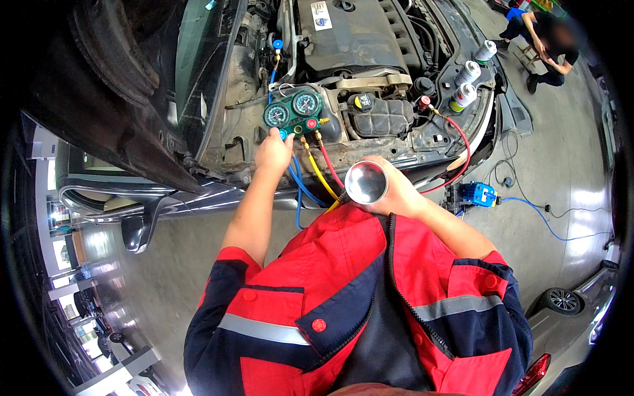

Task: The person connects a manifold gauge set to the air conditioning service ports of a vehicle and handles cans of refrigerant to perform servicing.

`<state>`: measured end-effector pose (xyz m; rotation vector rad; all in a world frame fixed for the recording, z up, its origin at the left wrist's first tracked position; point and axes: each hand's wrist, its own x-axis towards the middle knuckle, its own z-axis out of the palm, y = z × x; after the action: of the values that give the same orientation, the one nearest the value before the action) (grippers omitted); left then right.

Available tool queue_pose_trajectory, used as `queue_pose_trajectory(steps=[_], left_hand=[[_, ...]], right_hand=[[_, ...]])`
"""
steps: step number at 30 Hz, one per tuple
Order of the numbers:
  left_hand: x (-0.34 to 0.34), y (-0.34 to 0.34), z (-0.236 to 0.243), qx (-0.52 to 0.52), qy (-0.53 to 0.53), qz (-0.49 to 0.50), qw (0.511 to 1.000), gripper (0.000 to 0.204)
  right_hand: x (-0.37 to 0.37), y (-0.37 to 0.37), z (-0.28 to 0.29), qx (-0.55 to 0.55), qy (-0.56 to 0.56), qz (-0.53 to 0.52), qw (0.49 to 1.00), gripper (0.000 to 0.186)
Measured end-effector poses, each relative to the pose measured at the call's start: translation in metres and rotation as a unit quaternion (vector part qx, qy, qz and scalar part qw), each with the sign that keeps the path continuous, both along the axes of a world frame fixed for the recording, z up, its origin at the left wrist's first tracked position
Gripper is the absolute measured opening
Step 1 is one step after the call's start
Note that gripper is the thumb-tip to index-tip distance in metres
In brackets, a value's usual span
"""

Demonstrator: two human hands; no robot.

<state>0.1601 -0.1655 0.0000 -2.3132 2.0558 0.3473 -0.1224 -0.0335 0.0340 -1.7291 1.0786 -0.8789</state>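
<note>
A green manifold gauge set (291, 117) with two round dials rests at the near edge of the engine bay. My left hand (273, 153) is closed at its lower left corner, fingers on the blue knob (283, 134). In front of my chest my right hand (398, 190) is wrapped round a metal can (366, 183), its shiny concave end facing up. From the gauge set run a blue hose (303, 187), a yellow hose (318, 173) and a red hose (328, 158). The yellow hose passes down beside the can; its end is hidden.
Three cans (467, 74) stand on the engine bay's right side. A red coupler (424, 103) sits by the black coolant tank (383, 117). The raised hood (105, 86) is at left. On the floor lies a blue machine (479, 194) with cables; a person (545, 49) crouches far right.
</note>
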Motion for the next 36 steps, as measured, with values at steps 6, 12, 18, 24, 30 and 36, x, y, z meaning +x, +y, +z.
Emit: queue_pose_trajectory(steps=[6,12,18,24,30,36], left_hand=[[0.0015,0.0,-0.0015,-0.005,0.001,-0.006,1.0,0.045],[0.002,-0.0008,-0.0023,-0.003,-0.001,-0.007,1.0,0.045],[0.0012,-0.0011,-0.0008,0.004,-0.003,-0.006,1.0,0.046],[0.0009,-0.0012,-0.0001,0.006,-0.006,-0.007,1.0,0.046],[0.002,-0.0011,-0.0019,0.002,-0.004,-0.006,1.0,0.046],[0.002,-0.0005,-0.0033,-0.009,-0.002,-0.009,1.0,0.045]], right_hand=[[-0.0004,0.0003,0.0029,0.015,-0.002,-0.001,1.0,0.079],[-0.0008,-0.0014,-0.0004,0.018,0.001,0.004,1.0,0.08],[-0.0014,-0.0024,-0.0003,0.017,0.003,0.006,1.0,0.081],[-0.0016,-0.0026,0.0002,0.029,-0.007,0.007,1.0,0.081],[-0.0014,-0.0021,0.0021,0.03,-0.013,0.003,0.999,0.08],[-0.0006,-0.0028,0.0023,0.022,-0.018,0.001,1.0,0.078]])
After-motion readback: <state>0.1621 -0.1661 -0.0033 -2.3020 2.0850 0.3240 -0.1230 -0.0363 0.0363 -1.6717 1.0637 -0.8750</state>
